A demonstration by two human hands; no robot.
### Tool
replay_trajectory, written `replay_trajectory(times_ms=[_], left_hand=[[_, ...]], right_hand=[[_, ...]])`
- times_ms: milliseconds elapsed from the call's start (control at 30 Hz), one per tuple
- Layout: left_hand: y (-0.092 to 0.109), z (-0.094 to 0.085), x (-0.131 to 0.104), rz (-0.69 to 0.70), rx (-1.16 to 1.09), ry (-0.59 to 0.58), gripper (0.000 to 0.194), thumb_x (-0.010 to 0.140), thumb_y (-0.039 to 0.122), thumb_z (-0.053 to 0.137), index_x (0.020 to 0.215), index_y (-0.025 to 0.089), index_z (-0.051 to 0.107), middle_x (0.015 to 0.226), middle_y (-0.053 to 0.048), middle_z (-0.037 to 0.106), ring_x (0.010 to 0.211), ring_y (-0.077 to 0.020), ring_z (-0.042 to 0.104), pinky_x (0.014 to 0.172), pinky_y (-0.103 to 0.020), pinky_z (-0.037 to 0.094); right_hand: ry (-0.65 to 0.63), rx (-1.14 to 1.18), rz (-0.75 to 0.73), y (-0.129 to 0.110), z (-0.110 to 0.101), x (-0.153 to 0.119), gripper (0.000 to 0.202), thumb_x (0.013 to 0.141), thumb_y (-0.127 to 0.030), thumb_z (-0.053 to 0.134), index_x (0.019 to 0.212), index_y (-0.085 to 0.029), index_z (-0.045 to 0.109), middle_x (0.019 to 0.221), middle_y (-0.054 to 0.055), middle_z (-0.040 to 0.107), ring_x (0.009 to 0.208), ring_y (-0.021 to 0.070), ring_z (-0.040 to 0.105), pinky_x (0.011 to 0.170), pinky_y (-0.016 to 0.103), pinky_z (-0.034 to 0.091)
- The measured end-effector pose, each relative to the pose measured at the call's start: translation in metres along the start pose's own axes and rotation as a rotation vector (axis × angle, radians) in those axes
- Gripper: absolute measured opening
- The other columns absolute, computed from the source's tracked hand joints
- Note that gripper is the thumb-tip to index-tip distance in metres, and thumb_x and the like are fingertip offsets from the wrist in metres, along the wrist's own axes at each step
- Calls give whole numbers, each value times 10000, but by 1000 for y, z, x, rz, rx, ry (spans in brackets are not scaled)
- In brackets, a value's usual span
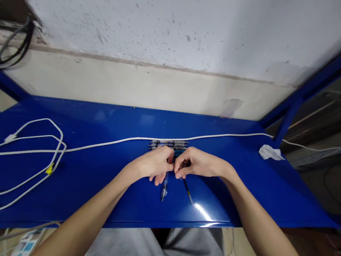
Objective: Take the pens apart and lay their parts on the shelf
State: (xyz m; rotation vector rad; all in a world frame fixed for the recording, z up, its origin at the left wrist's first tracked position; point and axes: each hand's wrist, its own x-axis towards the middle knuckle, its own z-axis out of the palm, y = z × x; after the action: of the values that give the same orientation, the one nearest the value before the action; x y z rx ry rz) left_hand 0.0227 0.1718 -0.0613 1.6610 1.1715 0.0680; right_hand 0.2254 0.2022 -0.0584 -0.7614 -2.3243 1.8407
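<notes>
My left hand [160, 164] and my right hand [187, 163] meet fingertip to fingertip over the middle of the blue table. Both are closed in a pinch; whatever sits between the fingertips is too small and covered to make out. A clear pen [163, 191] points toward me from below my left thumb, beside the curled fingers. From just under my right fingertips a thin dark pen refill [188, 192] slants toward the table's front edge. I cannot tell whether either is gripped or lies on the table. Behind my hands several clear and black pens [180, 144] lie side by side, partly hidden.
A white cable [110, 142] runs across the blue table [95, 193] behind the pens and loops at the left, with a yellow tie [49, 168]. Crumpled white paper [270, 152] lies at the right. A spotted wall [156, 32] rises behind; blue frame posts flank both sides.
</notes>
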Motion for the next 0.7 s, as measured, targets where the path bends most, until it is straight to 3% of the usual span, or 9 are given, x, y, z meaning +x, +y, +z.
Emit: replay_trajectory(times_ms=[267, 500, 700], left_hand=[[-3, -1, 3, -32, -106, -73, 81, 855, 185, 511, 878, 209, 437, 540, -15, 688, 451, -205, 681, 362, -205, 450], [-6, -1, 7, -45, -160, -95, 73, 868, 159, 488, 894, 203, 436, 537, -19, 687, 441, -192, 673, 379, -194, 448], [-5, -2, 6, -78, -174, -90, 205, 964, 344, 533, 882, 227, 386, 541, -33, 693, 441, -204, 672, 367, -205, 446]], right_hand=[[-79, 17, 44, 1, 3, -1, 60, 859, -191, 723, 885, -137, 726, 785, 27, 716, 731, 151, 689, 713, 263, 544], [-50, -79, 22, 1, -3, -2, 129, 872, -238, 757, 951, -140, 729, 818, 19, 704, 730, 123, 620, 666, 218, 481], [-22, -16, 72, -4, -7, -20, 113, 956, -199, 577, 1028, -153, 651, 799, -12, 595, 587, 87, 562, 541, 200, 474]])
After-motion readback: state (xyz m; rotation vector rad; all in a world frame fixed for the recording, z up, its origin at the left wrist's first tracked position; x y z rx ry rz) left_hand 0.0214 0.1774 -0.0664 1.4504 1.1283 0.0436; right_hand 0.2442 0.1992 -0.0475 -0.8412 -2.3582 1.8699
